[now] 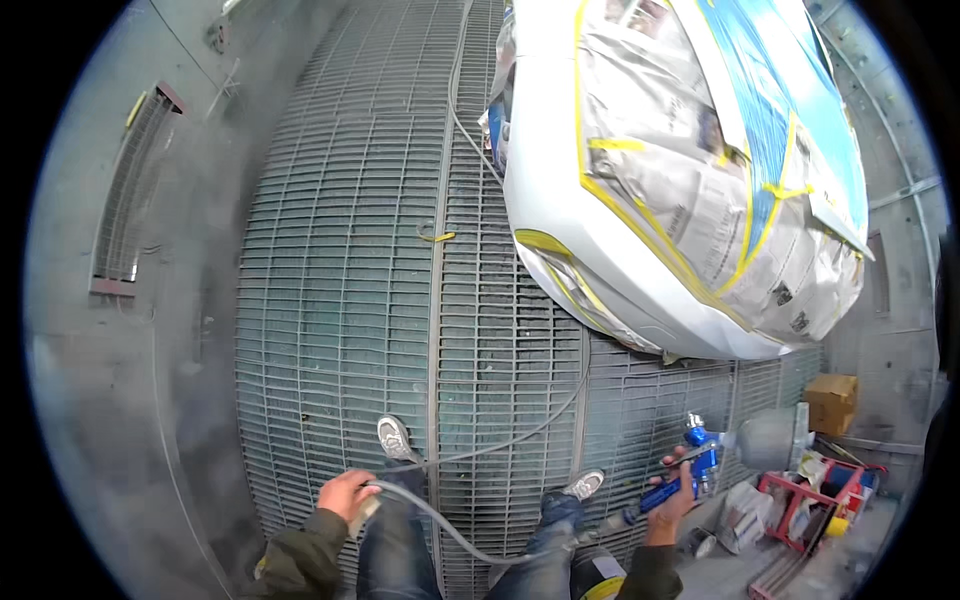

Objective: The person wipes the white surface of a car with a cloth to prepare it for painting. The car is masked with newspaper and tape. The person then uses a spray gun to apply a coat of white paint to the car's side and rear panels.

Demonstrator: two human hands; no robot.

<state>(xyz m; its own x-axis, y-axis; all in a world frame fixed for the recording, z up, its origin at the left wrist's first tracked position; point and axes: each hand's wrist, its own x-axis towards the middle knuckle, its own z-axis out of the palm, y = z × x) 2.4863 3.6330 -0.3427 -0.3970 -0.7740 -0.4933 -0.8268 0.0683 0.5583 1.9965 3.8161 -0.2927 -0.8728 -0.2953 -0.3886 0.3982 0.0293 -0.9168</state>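
Observation:
My right hand point(670, 508) is wrapped round the handle of a blue spray gun point(706, 456), held out at the lower right. A cloudy, greyish cup point(766, 440) sits at the gun's far side. From the handle's lower end a grey air hose point(455, 537) sags across in front of my legs to my left hand point(346, 492). The fingers of that hand are closed on the hose. A small pale piece point(364, 514) shows under the left palm; I cannot tell what it is. From there the hose runs on over the floor toward the car.
A white car body point(545, 110), masked with newspaper point(690, 215), blue film point(765, 80) and yellow tape, fills the upper right. Underfoot is metal floor grating point(340, 300). At the lower right are a cardboard box point(832, 402) and a red frame point(790, 492) among clutter.

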